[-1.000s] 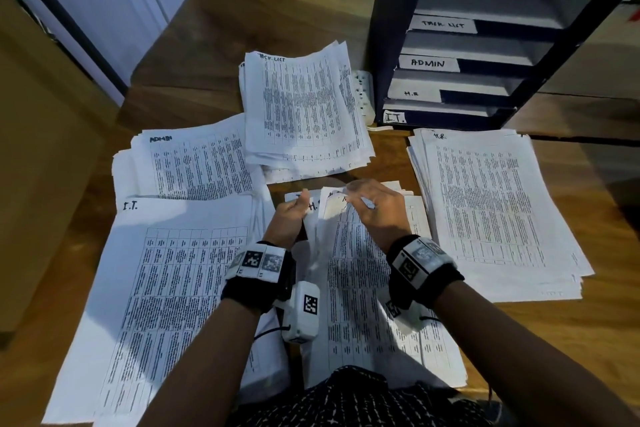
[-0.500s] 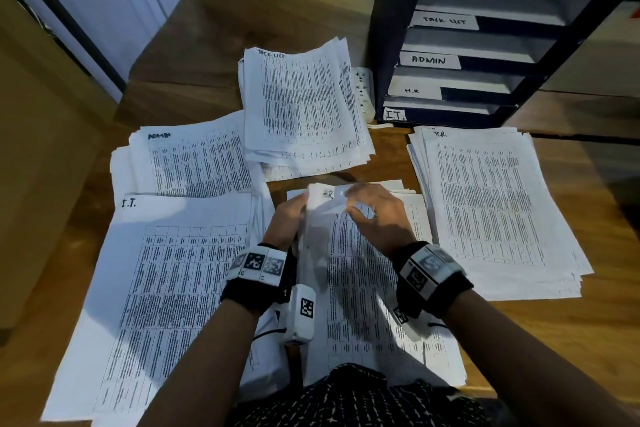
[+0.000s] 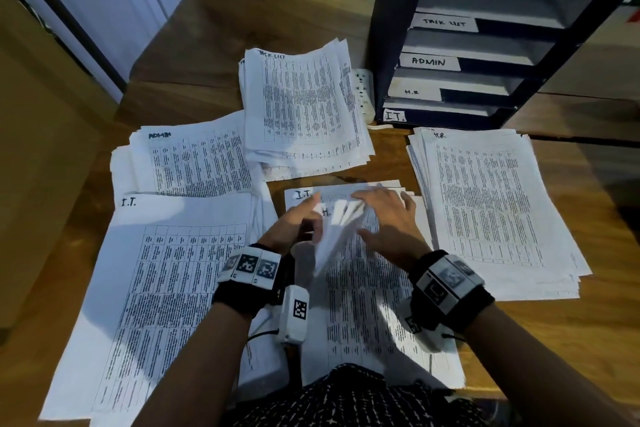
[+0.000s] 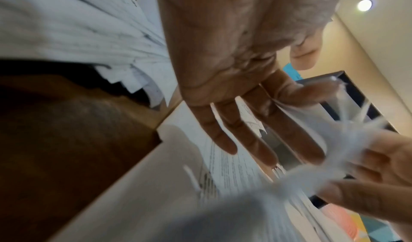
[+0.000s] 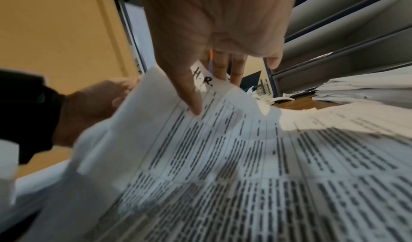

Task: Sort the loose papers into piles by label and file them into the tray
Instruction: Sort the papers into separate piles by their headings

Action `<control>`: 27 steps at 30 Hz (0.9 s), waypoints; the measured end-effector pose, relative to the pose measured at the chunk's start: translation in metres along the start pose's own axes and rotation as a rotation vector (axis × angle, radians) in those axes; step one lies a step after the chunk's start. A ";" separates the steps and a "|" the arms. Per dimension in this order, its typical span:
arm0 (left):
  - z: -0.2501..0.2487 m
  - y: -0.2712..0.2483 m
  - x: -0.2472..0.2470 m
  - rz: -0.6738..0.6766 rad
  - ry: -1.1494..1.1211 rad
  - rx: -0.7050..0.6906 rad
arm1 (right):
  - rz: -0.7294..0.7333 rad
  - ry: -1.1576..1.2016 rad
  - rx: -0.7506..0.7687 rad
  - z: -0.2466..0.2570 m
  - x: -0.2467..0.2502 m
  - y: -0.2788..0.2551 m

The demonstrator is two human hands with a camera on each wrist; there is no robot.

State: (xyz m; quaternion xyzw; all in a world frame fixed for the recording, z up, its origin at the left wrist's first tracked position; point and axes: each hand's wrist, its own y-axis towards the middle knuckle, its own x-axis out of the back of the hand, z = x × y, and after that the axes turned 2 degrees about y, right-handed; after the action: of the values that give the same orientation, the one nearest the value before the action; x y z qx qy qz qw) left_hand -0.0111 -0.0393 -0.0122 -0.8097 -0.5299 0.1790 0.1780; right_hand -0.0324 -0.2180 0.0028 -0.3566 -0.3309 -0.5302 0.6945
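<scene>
Both hands are working the unsorted stack [image 3: 374,308] right in front of the person, dead center on the wooden desk [image 3: 571,340]. The left hand [image 3: 294,225] pinches the lifted left edge of a few sheets [image 3: 334,236] between thumb and fingers — the top one reads "H.R." in the right wrist view. The right hand [image 3: 388,218] lies spread and fairly flat, fingertips on those raised sheets' top corner, not really gripping anything. An "I.T." sheet [image 3: 304,193] peeks out underneath.

Sorted piles ring the stack: I.T. pile [image 3: 166,288] at 9 o'clock, ADMIN pile [image 3: 194,163] at 10, TASK LIST pile [image 3: 304,107] at 12, H.R. pile [image 3: 491,204] at 3. The dark tray rack [image 3: 388,55] sits at roughly 1 o'clock — slots labeled TASK LIST, ADMIN, H.R., I.T. from top to bottom.
</scene>
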 end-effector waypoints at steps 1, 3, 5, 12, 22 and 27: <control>-0.002 -0.002 0.001 -0.029 -0.093 -0.004 | 0.003 0.039 -0.007 -0.001 0.002 -0.001; -0.004 -0.002 0.002 -0.044 -0.253 -0.027 | 0.020 0.026 0.034 0.000 0.005 -0.001; -0.007 0.000 0.001 -0.045 -0.152 -0.030 | 0.007 -0.022 0.074 0.000 0.006 0.001; 0.006 -0.011 -0.004 -0.022 0.118 -0.034 | -0.320 0.296 0.002 0.031 0.025 0.024; -0.050 -0.018 0.008 -0.570 -0.206 -0.282 | -0.329 0.862 -0.387 0.001 0.051 0.007; -0.069 0.008 -0.014 -0.406 -0.144 -0.155 | -0.400 0.898 -0.389 -0.039 0.064 -0.011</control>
State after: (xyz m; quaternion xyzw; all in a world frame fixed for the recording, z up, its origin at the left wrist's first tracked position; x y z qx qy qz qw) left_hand 0.0233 -0.0618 0.0453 -0.6827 -0.7055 0.1556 0.1094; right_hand -0.0256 -0.2853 0.0374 -0.1465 0.0421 -0.8043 0.5743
